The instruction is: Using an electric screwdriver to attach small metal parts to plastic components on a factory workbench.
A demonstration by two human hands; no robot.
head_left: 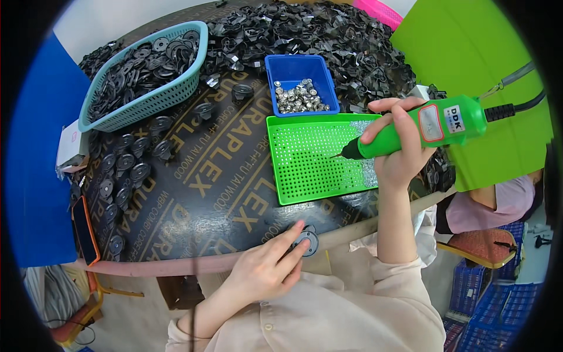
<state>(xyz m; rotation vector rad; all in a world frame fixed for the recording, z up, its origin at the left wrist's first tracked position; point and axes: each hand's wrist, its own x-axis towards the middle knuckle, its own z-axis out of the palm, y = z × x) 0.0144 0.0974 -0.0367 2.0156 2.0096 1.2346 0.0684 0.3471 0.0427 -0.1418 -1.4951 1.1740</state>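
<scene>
My right hand is wrapped round a green electric screwdriver, its bit pointing left over a green perforated tray. Small silvery screws lie along that tray's right side. At the table's near edge, my left hand presses its fingertips on a round black plastic part, holding it steady. Behind the tray stands a blue bin with small round metal pieces inside.
A teal basket of black discs stands far left. Black parts are heaped across the back; assembled ones lie in rows at left. An orange-edged phone rests near the left edge. A cable trails right from the screwdriver. Another person's sleeve shows at right.
</scene>
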